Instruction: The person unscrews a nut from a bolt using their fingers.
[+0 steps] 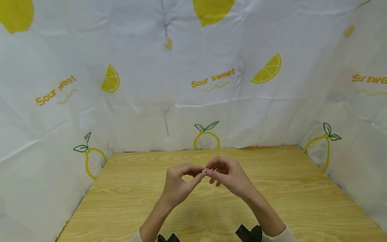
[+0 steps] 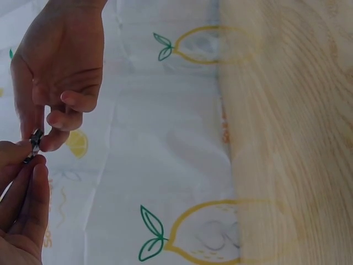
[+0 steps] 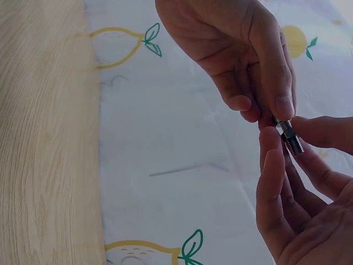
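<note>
A small metal threaded fitting [image 3: 291,138], with a hex-shaped middle and a ribbed end, is held up above the table between both hands. My left hand [image 1: 178,188] pinches one end of it with thumb and forefinger. From the other side my right hand [image 1: 231,176] grips it between thumb and fingers, its threaded end showing in the right wrist view. In the left wrist view the fitting [image 2: 35,142] appears small and dark, partly covered by fingertips. Whether it is one piece or two joined parts I cannot tell.
Below the hands lies a light wood-grain table [image 1: 127,195]. White cloth [image 1: 145,84] printed with lemons and lettering stands as walls at the back and both sides. Black wrist-worn devices [image 1: 249,232] sit near the pale sleeve cuffs.
</note>
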Tool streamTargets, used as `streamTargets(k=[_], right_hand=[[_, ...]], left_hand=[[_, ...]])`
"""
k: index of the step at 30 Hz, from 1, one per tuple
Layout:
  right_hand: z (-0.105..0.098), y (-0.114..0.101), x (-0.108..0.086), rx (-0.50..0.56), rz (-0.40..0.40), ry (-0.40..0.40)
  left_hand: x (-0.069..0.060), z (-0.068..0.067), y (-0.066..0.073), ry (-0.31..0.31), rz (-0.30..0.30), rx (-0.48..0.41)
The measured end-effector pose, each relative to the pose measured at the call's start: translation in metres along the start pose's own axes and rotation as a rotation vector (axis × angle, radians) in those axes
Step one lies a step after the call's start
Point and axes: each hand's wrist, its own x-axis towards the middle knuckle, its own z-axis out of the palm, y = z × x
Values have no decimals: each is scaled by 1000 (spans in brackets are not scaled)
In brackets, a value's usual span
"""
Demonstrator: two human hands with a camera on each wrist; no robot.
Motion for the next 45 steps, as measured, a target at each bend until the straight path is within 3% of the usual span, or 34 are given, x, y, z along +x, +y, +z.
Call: streamTargets(k=[23, 33, 41, 45], right_hand=[[-1, 1, 0, 14, 8, 20], [-1, 0, -1, -15, -52, 43], [0, -1, 0, 2, -3, 53], [-1, 0, 0, 13, -17, 30]], left_hand=[[0, 0, 0, 1, -2, -2], [0, 0, 1, 1, -8, -7], [0, 0, 0, 9, 15, -13], [-1, 0, 0, 9, 14, -5]])
